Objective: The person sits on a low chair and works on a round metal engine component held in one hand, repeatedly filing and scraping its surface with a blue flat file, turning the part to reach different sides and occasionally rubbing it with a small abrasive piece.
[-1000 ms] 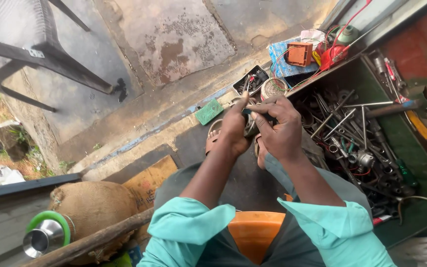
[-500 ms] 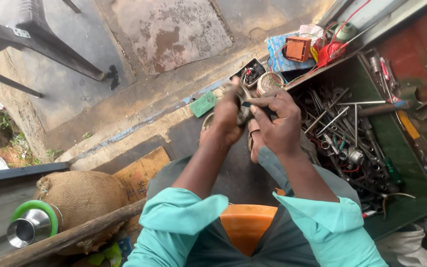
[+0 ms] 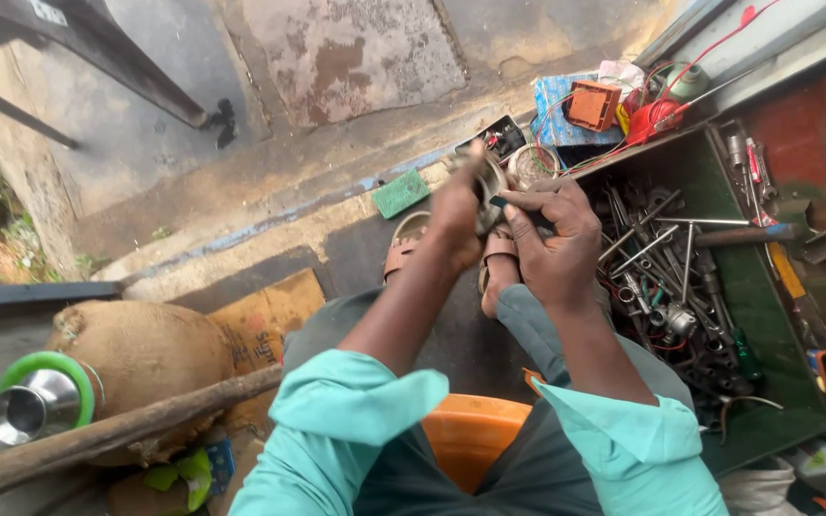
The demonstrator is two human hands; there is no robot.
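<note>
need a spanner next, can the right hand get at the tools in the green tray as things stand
Probably yes. The right hand sits just beside the green tray, whose tools lie uncovered. But it is holding a small metal part with the left hand, so it must let go first.

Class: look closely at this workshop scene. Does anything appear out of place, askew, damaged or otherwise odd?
Nothing looks broken or spilled. The green tool tray is a jumble of metal tools lying crisscross. The left hand and right hand together grip a small metal part, blurred.
</note>
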